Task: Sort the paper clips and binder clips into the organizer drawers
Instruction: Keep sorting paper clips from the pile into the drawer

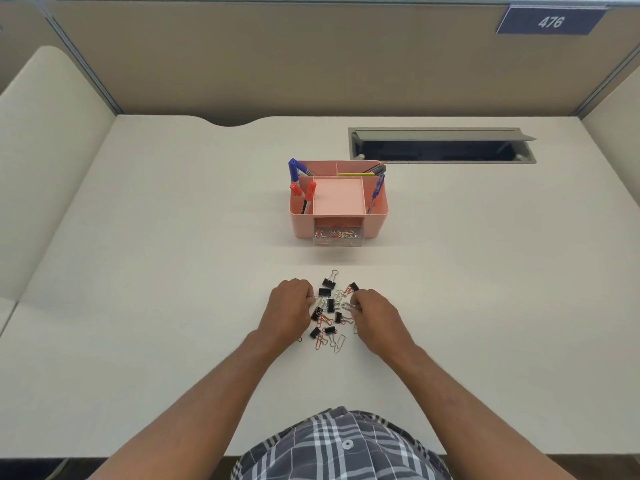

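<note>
A pink organizer (338, 199) stands on the white desk (173, 271) and serves as the reference point. Its clear drawer (338, 237) is pulled out at the front and holds a few paper clips, silver and red; their count cannot be made out through the plastic. Any second drawer is not discernible. Pens and markers (294, 171) stand in the organizer's rear and side compartments, and the central square compartment shows only its pink floor. On the desk nearer the person than the organizer, well apart from it, lies a mixed pile: black binder clips (325, 292) and loose paper clips (339, 342), overlapping so that individual pieces in the middle are hard to separate. The left hand (289, 308) rests at the pile's left edge, fingers curled inward; thin wire shows at its fingertips, but whether a clip is actually pinched cannot be told. The right hand (375, 311) sits at the pile's right edge, likewise curled, with silver wire at its fingertips and a binder clip touching its knuckles; its grip cannot be confirmed either. Both palms are hidden. Beyond the organizer to the right, a grey cable hatch (441, 145) stands open, interior dark. A plaid shirt (339, 448) is cut off at the bottom edge.
</note>
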### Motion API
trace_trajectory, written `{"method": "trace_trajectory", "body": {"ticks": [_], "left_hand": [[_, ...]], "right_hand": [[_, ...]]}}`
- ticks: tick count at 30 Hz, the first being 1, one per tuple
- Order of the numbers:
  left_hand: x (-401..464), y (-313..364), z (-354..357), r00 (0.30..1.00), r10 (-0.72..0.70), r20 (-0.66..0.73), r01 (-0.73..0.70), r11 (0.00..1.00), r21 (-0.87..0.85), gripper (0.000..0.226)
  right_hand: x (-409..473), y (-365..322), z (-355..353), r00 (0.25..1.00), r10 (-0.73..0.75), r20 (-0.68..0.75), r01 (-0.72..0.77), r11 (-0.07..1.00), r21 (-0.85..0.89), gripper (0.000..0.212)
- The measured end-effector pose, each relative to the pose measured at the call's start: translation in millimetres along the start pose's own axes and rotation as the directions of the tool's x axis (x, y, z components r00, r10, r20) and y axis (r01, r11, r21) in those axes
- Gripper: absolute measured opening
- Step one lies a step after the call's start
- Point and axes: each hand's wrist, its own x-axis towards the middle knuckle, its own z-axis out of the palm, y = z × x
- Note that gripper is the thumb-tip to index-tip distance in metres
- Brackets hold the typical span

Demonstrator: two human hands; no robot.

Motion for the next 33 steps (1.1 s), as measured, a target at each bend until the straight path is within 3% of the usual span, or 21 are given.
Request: {"method": "trace_trajectory", "body": {"ticks": [5, 10, 15, 18, 23, 33], "left_hand": [[-5, -5, 2, 0.998, 0.016, -0.058, -0.019, 0.998, -0.065, 0.014], [-5, -6, -1, 0.999, 0.001, -0.050, -0.002, 1.000, -0.016, 0.020], [-9, -12, -5, 0.995, -0.053, -0.081, 0.050, 0.998, -0.041, 0.017], [-9, -21, -9, 0.995, -0.098, -0.031, 0.095, 0.991, -0.089, 0.021], [-11, -27, -13, 0.997, -0.048, 0.058, 0.052, 0.996, -0.075, 0.025], [-12, -24, -7, 1.000, -0.018, -0.007, 0.018, 1.000, 0.009, 0.014]], "right_hand": [[-1, 5, -5, 0.994, 0.100, -0.051, -0.097, 0.993, 0.062, 0.016], [-2, 6, -2, 0.985, 0.164, -0.053, -0.163, 0.986, 0.020, 0.034], [1, 0, 0, 0.992, 0.106, -0.070, -0.108, 0.994, -0.027, 0.019], [1, 0, 0, 0.994, 0.081, -0.068, -0.084, 0.996, -0.038, 0.010], [2, 0, -1, 0.995, 0.081, -0.052, -0.083, 0.996, -0.041, 0.010], [5, 0, -4, 0.980, 0.187, -0.060, -0.190, 0.981, -0.037, 0.019]]}}
